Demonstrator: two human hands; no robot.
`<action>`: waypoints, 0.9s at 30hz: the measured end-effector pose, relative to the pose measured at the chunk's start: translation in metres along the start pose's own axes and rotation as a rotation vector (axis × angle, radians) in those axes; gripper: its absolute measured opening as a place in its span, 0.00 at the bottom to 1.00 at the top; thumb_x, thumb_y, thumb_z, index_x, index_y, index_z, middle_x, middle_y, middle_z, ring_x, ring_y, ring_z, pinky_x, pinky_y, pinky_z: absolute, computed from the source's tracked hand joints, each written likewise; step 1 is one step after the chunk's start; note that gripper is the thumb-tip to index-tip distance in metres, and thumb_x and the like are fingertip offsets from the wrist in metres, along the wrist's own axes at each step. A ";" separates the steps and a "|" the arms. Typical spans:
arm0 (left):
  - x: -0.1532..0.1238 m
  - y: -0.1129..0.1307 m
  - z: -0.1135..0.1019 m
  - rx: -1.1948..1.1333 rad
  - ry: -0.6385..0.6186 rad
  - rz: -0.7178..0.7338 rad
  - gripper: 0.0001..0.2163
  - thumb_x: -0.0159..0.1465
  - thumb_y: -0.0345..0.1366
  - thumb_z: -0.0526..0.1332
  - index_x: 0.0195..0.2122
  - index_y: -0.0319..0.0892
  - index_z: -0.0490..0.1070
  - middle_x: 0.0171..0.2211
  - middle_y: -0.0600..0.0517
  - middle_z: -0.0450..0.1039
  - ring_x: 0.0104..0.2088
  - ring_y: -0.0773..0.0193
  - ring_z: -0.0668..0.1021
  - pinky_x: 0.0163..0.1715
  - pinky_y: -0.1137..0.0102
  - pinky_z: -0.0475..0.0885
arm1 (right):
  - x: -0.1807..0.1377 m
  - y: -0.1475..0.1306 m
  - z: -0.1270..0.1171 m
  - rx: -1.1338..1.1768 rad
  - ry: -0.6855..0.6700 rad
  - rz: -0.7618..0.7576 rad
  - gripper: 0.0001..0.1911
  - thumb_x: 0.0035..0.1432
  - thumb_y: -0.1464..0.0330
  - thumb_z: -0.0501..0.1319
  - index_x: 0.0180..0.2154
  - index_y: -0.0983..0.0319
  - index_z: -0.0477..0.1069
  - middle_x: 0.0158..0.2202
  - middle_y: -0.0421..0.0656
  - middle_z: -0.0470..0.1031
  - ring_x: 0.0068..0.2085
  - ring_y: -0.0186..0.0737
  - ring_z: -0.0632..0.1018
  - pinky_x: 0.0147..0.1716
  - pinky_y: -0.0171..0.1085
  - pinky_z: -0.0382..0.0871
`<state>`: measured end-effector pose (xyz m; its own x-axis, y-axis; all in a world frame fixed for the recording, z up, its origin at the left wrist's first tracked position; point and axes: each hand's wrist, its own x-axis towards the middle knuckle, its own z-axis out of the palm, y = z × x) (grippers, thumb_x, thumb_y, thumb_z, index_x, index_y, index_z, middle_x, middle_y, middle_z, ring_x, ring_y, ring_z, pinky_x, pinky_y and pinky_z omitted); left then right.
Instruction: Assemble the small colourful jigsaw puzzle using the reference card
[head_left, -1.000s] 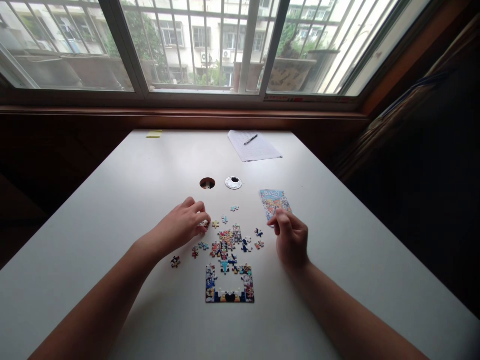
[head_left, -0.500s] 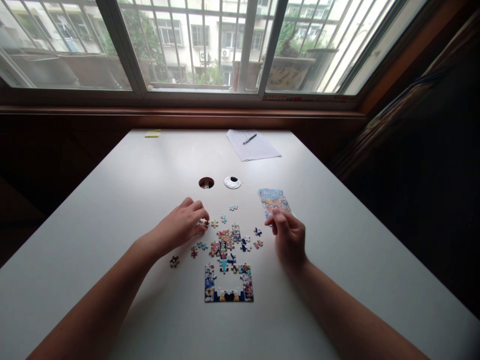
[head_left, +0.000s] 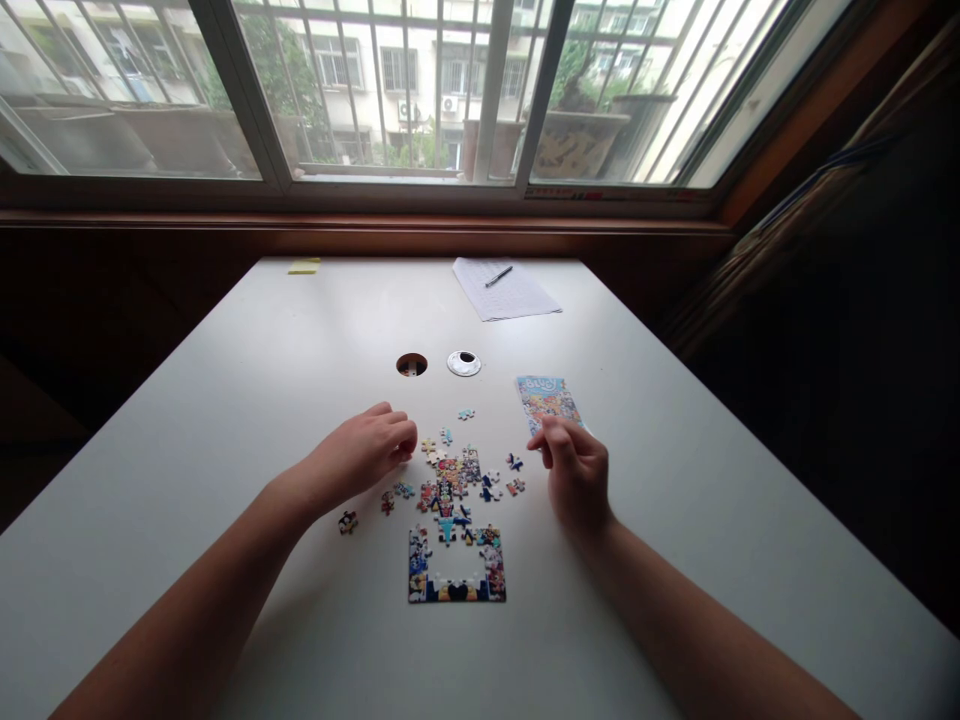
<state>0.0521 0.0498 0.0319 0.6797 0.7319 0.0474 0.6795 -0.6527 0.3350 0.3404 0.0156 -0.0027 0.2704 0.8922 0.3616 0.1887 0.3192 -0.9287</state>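
Observation:
My left hand (head_left: 379, 440) is curled closed left of the loose puzzle pieces, with a reddish sliver of a puzzle piece (head_left: 406, 457) under its fingertips. A pale puzzle piece (head_left: 437, 457) lies just right of those fingers, by a joined cluster of pieces (head_left: 450, 485). Below the cluster is a partly joined puzzle border (head_left: 457, 593), open in the middle. My right hand (head_left: 574, 465) is closed, thumb and fingers together, over the lower edge of the colourful picture card (head_left: 547, 397). Whatever its fingers hold, if anything, is hidden.
Several loose pieces lie around, such as a dark one (head_left: 348, 522) at left and one (head_left: 466, 414) farther back. The white table (head_left: 225, 420) has a round hole (head_left: 412, 365) and a silver cap (head_left: 464, 364). Paper (head_left: 517, 295) with a pen (head_left: 499, 277) and a yellow note (head_left: 304, 267) lie behind.
My left fingers have curled in, mostly hiding the piece seen between them earlier. A pale piece now shows beside the cluster. My right hand has hardly moved.

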 end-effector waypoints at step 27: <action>0.008 0.020 0.009 0.201 0.043 0.150 0.11 0.71 0.34 0.54 0.45 0.47 0.78 0.38 0.48 0.74 0.42 0.56 0.69 0.36 0.64 0.66 | -0.001 -0.001 -0.001 -0.025 -0.040 -0.010 0.22 0.67 0.58 0.58 0.22 0.60 0.72 0.18 0.36 0.63 0.22 0.34 0.64 0.27 0.37 0.60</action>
<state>0.0730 0.0407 0.0309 0.7676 0.6288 0.1242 0.6161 -0.7773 0.1273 0.3408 0.0140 -0.0023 0.2303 0.9012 0.3672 0.2149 0.3209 -0.9224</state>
